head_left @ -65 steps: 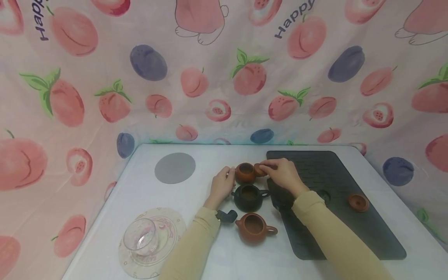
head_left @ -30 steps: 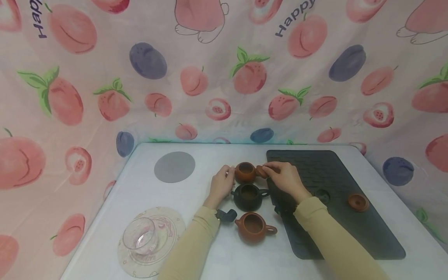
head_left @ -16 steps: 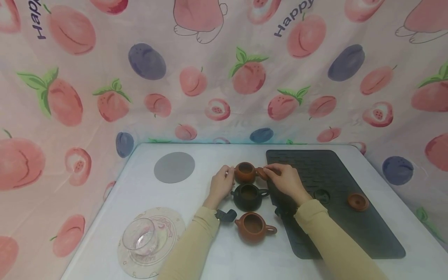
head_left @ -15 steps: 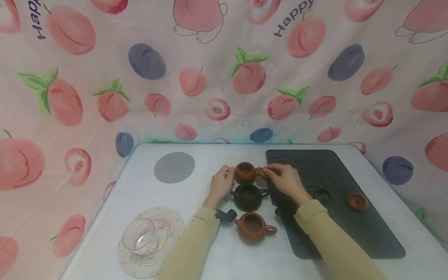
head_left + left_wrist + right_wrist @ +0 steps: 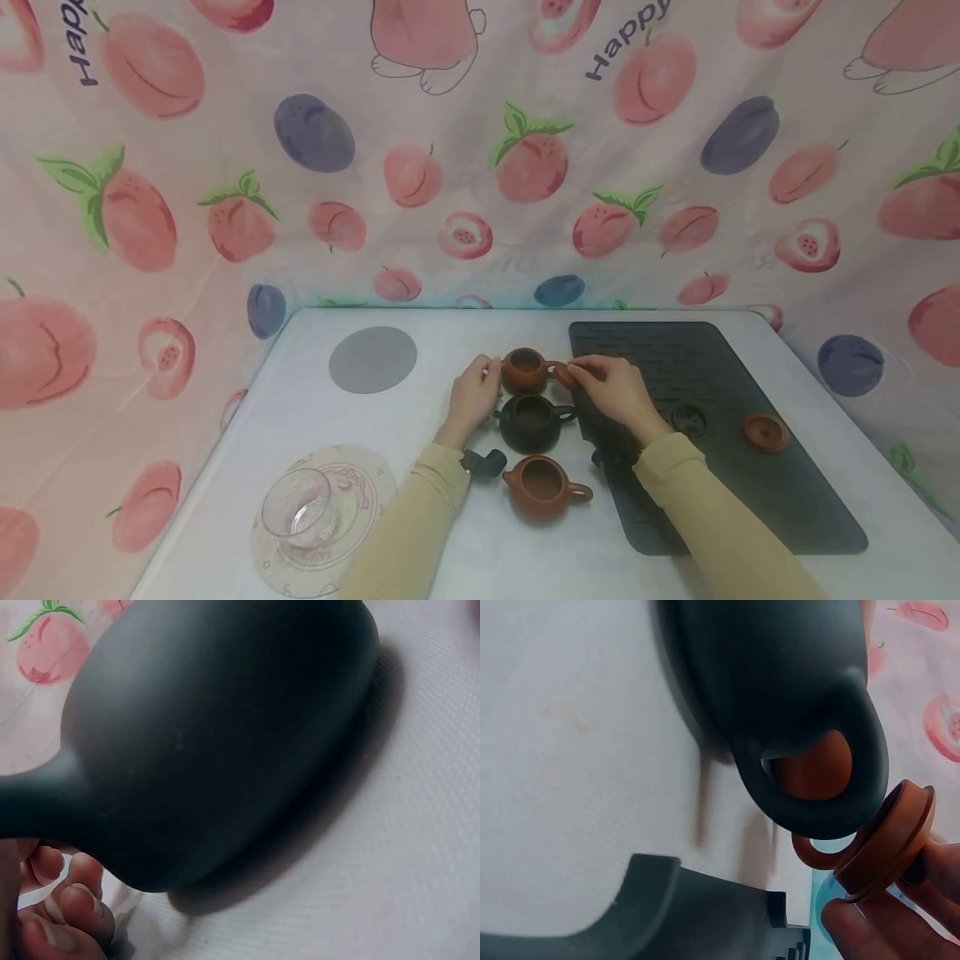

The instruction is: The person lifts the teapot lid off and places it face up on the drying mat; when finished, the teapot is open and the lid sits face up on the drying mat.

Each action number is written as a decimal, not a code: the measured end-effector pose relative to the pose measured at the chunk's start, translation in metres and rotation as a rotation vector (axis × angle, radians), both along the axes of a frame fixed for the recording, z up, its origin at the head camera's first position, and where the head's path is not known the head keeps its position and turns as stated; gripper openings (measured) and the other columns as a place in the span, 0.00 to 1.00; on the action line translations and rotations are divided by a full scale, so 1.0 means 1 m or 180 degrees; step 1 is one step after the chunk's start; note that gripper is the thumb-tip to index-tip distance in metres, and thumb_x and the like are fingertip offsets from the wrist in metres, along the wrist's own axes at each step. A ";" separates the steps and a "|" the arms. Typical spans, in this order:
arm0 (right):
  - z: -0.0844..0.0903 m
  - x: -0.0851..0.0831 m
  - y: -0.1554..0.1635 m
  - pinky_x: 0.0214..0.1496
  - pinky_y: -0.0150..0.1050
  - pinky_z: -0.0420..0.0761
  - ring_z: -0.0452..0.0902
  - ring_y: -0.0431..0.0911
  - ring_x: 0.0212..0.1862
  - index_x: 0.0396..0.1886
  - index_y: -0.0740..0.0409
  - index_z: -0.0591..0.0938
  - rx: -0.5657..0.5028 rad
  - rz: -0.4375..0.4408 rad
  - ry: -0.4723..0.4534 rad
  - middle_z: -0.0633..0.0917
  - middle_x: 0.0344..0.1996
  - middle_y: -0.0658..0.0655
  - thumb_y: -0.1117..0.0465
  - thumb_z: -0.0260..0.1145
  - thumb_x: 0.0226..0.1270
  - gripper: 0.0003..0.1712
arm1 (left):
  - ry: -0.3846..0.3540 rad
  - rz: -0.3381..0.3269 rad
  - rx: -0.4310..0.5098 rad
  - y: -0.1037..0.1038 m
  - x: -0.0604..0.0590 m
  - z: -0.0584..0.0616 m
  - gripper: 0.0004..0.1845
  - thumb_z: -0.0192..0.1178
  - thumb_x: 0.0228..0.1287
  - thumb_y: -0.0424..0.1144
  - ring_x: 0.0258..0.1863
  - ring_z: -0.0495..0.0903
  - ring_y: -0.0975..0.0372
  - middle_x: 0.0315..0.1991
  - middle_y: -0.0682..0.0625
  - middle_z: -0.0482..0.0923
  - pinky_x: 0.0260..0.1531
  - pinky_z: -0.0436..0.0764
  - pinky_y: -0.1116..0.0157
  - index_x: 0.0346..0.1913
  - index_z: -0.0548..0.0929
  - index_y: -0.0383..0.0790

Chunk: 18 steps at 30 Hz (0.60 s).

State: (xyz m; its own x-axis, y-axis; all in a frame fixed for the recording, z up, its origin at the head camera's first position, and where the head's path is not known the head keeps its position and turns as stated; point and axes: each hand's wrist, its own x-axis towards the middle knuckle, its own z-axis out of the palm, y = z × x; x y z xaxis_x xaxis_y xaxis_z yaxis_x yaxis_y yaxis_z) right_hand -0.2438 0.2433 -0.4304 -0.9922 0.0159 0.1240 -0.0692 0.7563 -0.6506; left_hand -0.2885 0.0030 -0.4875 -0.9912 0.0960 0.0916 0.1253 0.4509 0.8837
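Observation:
At the far end of a row of three teapots, my left hand (image 5: pixel 474 398) holds the small brown teapot (image 5: pixel 525 371) at its spout side, the spout hidden by curled fingers. My right hand (image 5: pixel 611 385) pinches a round brown lid (image 5: pixel 889 840) by its knob, tilted on edge beside that teapot's handle. The black teapot (image 5: pixel 531 423) stands just nearer, its belly filling much of the left wrist view and its handle in front in the right wrist view. Nearest is a reddish-brown teapot (image 5: pixel 540 490). All three are uncovered.
A dark tea tray (image 5: pixel 750 508) lies at right, bearing a black lid (image 5: pixel 688 421) and a brown lid (image 5: pixel 767 432). A clear glass bowl (image 5: pixel 298 508) stands on a patterned round mat (image 5: pixel 367 500) at left. Behind it lies a grey disc (image 5: pixel 372 360).
My right hand has drawn the brown lid slightly right and nearer, away from the far teapot's opening to beside its handle. The left hand and the teapots stay put.

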 end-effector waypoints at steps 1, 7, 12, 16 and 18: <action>0.000 0.000 0.000 0.55 0.58 0.78 0.83 0.58 0.55 0.56 0.56 0.86 -0.0002 0.0002 0.0002 0.88 0.50 0.60 0.47 0.64 0.77 0.20 | 0.0001 0.0001 -0.0001 0.000 0.000 0.000 0.18 0.45 0.83 0.53 0.17 0.73 0.59 0.23 0.54 0.79 0.18 0.70 0.62 0.36 0.76 0.47; -0.003 0.001 0.003 0.56 0.58 0.78 0.82 0.58 0.56 0.56 0.56 0.86 -0.0021 -0.0004 0.0003 0.88 0.51 0.60 0.47 0.64 0.77 0.20 | 0.0002 0.0009 -0.0008 0.001 0.000 -0.001 0.18 0.45 0.83 0.53 0.17 0.73 0.59 0.23 0.54 0.79 0.18 0.70 0.62 0.36 0.76 0.47; -0.003 0.002 0.005 0.57 0.58 0.77 0.81 0.58 0.57 0.57 0.56 0.86 -0.0071 -0.0042 -0.0039 0.87 0.52 0.60 0.46 0.63 0.77 0.21 | -0.0005 0.0006 -0.0019 0.001 0.001 0.000 0.18 0.45 0.83 0.53 0.17 0.73 0.58 0.23 0.54 0.79 0.18 0.70 0.62 0.37 0.76 0.47; -0.004 0.002 0.006 0.58 0.58 0.77 0.81 0.58 0.58 0.58 0.56 0.86 -0.0095 -0.0080 -0.0068 0.87 0.53 0.60 0.46 0.63 0.77 0.22 | -0.0016 0.0013 -0.0027 0.001 0.001 0.001 0.18 0.44 0.83 0.53 0.18 0.73 0.58 0.23 0.54 0.79 0.18 0.70 0.62 0.37 0.76 0.47; -0.004 0.003 0.007 0.58 0.59 0.77 0.81 0.58 0.58 0.57 0.56 0.86 -0.0113 -0.0097 -0.0077 0.87 0.53 0.61 0.45 0.63 0.77 0.22 | -0.0026 0.0013 -0.0031 0.001 0.001 0.001 0.18 0.44 0.83 0.53 0.18 0.73 0.58 0.23 0.54 0.79 0.19 0.70 0.62 0.37 0.76 0.47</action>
